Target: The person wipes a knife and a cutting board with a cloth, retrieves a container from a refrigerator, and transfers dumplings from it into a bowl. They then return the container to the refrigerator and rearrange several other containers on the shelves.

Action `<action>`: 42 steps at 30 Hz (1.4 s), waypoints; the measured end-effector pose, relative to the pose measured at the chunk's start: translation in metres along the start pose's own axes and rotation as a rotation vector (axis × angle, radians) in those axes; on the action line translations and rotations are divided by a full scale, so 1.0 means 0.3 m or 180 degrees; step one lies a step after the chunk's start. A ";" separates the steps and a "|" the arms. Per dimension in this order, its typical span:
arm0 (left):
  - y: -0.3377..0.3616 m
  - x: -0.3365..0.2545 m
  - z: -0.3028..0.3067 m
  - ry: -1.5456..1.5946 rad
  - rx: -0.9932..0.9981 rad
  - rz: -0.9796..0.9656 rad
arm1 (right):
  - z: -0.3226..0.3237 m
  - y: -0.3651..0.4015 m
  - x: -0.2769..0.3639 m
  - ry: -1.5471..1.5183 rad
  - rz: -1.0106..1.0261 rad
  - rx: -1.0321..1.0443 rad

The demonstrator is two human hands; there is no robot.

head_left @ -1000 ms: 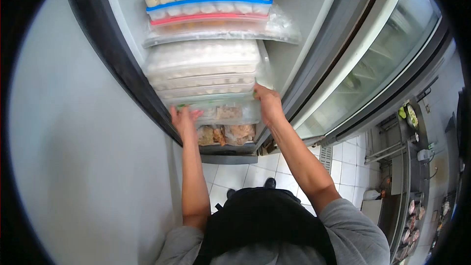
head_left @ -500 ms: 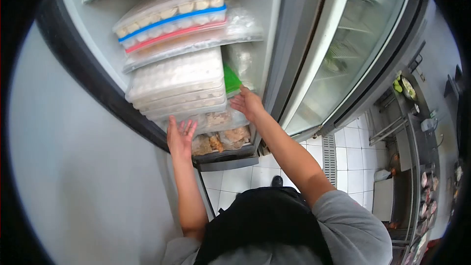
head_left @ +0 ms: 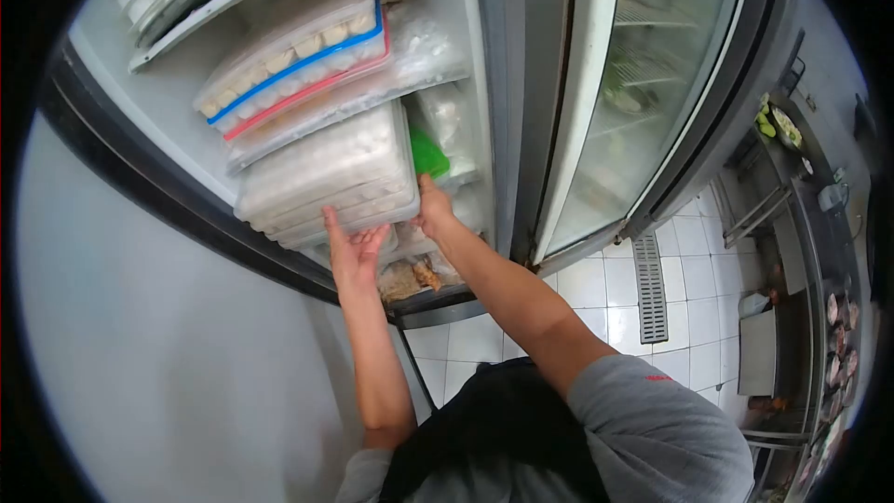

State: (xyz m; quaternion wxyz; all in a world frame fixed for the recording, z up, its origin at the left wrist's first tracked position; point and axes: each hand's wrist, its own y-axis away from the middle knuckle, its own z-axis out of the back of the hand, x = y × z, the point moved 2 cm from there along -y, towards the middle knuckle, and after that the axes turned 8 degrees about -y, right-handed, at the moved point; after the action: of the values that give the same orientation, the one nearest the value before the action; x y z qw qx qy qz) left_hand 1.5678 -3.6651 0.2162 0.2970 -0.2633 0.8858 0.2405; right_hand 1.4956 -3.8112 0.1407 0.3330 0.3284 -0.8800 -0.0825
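Note:
A stack of translucent lidded plastic trays (head_left: 326,168) sits on a freezer shelf. My left hand (head_left: 354,253) is at the front edge of the stack, with its thumb on the front and its fingers under it. At the stack's right front corner is my right hand (head_left: 434,209), its fingers closed on the edge. Behind that hand lies a green object (head_left: 428,155). On the shelf above rest more trays with round white pieces, one with a blue rim (head_left: 296,65) and one with a red rim.
Bagged food (head_left: 402,281) lies at the freezer's bottom. The freezer's dark door frame (head_left: 186,200) runs along the left. On the right stand a glass door (head_left: 643,93) and a metal counter (head_left: 792,205) with dishes. A drain grate (head_left: 650,289) is in the tiled floor.
Both hands have closed in on the tray stack and now touch it. The stack's front has shifted slightly, and the whole view has moved.

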 end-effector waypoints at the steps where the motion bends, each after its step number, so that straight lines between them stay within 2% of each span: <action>1: 0.001 -0.010 -0.012 -0.0101 0.0029 -0.0132 | 0.014 0.007 -0.008 0.0087 -0.0019 0.0028; 3: 0.033 -0.033 -0.021 -0.0205 -0.0036 -0.0260 | 0.032 0.046 -0.043 0.0187 -0.0131 0.0034; 6: 0.029 -0.044 -0.023 -0.0380 0.0282 -0.0245 | 0.070 0.092 -0.053 -0.0223 -0.0259 0.0238; 9: -0.008 -0.044 -0.018 -0.0033 0.0316 -0.0055 | 0.106 0.198 -0.058 -0.0114 -0.0228 0.0306; 12: -0.034 -0.049 -0.067 0.0316 0.0063 0.0113 | 0.112 0.323 -0.071 -0.0204 -0.0328 0.0238; 14: -0.064 -0.056 -0.078 0.0820 -0.0440 0.0399 | 0.113 0.344 -0.085 -0.0527 -0.0400 0.0258; 17: -0.061 -0.078 -0.122 0.0367 -0.0180 0.0192 | 0.082 0.326 -0.045 -0.0924 -0.0226 0.0603; 21: -0.132 -0.093 -0.144 0.0157 0.0249 0.0200 | 0.113 0.401 -0.057 -0.0898 -0.0307 0.0357; 24: -0.134 -0.109 -0.147 0.0178 -0.0029 0.0331 | 0.141 0.457 -0.061 -0.0869 -0.0372 0.0223; 26: -0.142 -0.123 -0.127 0.0290 0.0261 0.0456 | 0.152 0.486 -0.032 -0.0875 -0.0324 0.0391; 30: -0.121 -0.155 -0.140 0.0423 0.0351 0.0658 | 0.143 0.523 0.029 -0.0801 -0.0378 0.0366; 33: -0.086 -0.185 -0.180 0.0278 0.0569 0.0592 | 0.147 0.537 0.019 -0.0629 -0.0320 0.0263; 35: -0.086 -0.194 -0.202 0.0600 0.0711 0.0845 | 0.158 0.575 -0.007 -0.0707 -0.0465 0.0265; 39: -0.121 -0.195 -0.189 0.0637 0.0754 0.0774 | 0.148 0.620 0.006 -0.0719 -0.0603 0.0430; 41: -0.128 -0.202 -0.192 0.0855 0.0326 0.0829 | 0.154 0.636 0.005 -0.0782 -0.0668 0.0256; 42: -0.135 -0.204 -0.189 0.0864 0.0303 0.0824 | 0.161 0.660 0.017 -0.0774 -0.0691 0.0248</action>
State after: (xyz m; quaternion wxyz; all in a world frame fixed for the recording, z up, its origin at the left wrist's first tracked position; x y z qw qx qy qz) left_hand 1.6120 -3.7085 0.2853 0.1534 -0.1629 0.9546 0.1968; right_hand 1.3582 -3.6655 0.1786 0.2002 0.4218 -0.8757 -0.1229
